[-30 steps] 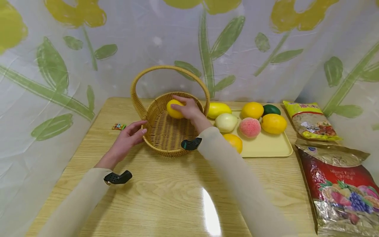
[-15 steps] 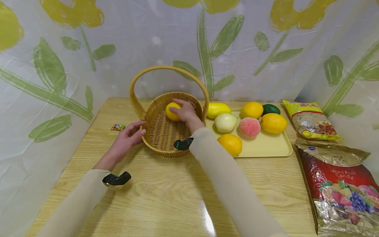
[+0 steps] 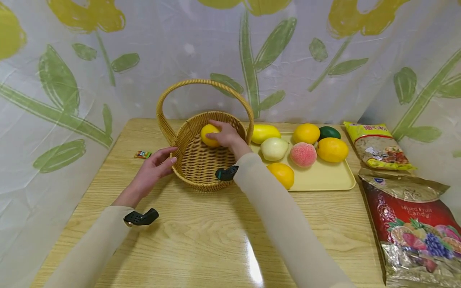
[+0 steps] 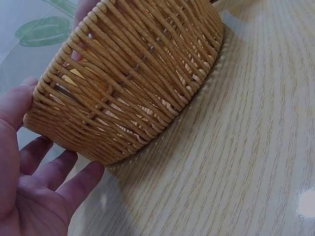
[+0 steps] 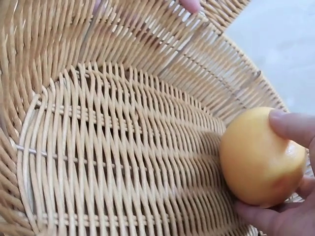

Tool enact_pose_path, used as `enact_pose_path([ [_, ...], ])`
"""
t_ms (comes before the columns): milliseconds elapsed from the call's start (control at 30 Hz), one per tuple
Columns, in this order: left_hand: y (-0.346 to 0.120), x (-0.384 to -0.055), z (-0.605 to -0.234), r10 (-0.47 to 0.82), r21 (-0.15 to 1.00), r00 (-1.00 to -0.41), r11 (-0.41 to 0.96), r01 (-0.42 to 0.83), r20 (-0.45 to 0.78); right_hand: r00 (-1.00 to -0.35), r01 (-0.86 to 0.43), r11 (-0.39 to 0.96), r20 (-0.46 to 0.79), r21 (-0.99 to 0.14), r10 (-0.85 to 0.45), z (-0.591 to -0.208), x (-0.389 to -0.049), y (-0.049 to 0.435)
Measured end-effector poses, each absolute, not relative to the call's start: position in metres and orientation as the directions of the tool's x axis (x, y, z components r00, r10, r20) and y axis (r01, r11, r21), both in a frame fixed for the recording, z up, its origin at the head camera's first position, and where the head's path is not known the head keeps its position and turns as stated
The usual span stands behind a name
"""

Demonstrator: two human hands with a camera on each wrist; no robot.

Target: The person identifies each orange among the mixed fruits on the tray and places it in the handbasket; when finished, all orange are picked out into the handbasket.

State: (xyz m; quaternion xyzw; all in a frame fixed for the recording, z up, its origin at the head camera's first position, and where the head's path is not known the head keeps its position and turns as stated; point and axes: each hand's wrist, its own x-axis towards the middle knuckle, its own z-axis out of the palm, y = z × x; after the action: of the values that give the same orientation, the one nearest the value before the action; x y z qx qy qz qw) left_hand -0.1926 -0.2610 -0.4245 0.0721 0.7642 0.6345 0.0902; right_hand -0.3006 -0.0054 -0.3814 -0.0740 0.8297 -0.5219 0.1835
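Observation:
A wicker basket (image 3: 201, 172) with a tall arched handle stands on the table. Inside it, toward the back, my right hand (image 3: 227, 134) holds a round orange (image 5: 258, 157), low over the woven bottom. The thumb lies on one side of the fruit and fingers curl under the other, as the right wrist view shows. At the basket's left rim is my left hand (image 3: 155, 166), its thumb at the edge and its fingers against the outer wall (image 4: 133, 78). The left wrist view shows those fingers (image 4: 81, 182) spread along the weave.
Right of the basket, a yellow tray (image 3: 324, 180) bears several fruits, among them a peach (image 3: 303, 155) and a pale pear (image 3: 274, 149). Two bags, one a red candy bag (image 3: 414, 224), lie farther right. A small wrapped candy (image 3: 142, 154) lies left.
The right hand has sunk slightly with the orange inside the basket, then stayed nearly still. The left hand keeps its place at the rim.

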Motion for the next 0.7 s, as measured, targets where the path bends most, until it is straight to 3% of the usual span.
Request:
enact_pose_path([
  [433,-0.26,-0.194,-0.4245,0.221,0.981,-0.974,0.193,-0.013,-0.057,-0.939,0.031,0.449,-0.181,-0.893,-0.294,-0.3875,-0.3006,-0.0114],
  [700,-0.2609,-0.1931,-0.4241,0.22,0.979,-0.974,0.205,-0.017,-0.063,-0.926,-0.111,0.524,-0.103,-0.845,-0.363,-0.3797,-0.3028,-0.0115],
])
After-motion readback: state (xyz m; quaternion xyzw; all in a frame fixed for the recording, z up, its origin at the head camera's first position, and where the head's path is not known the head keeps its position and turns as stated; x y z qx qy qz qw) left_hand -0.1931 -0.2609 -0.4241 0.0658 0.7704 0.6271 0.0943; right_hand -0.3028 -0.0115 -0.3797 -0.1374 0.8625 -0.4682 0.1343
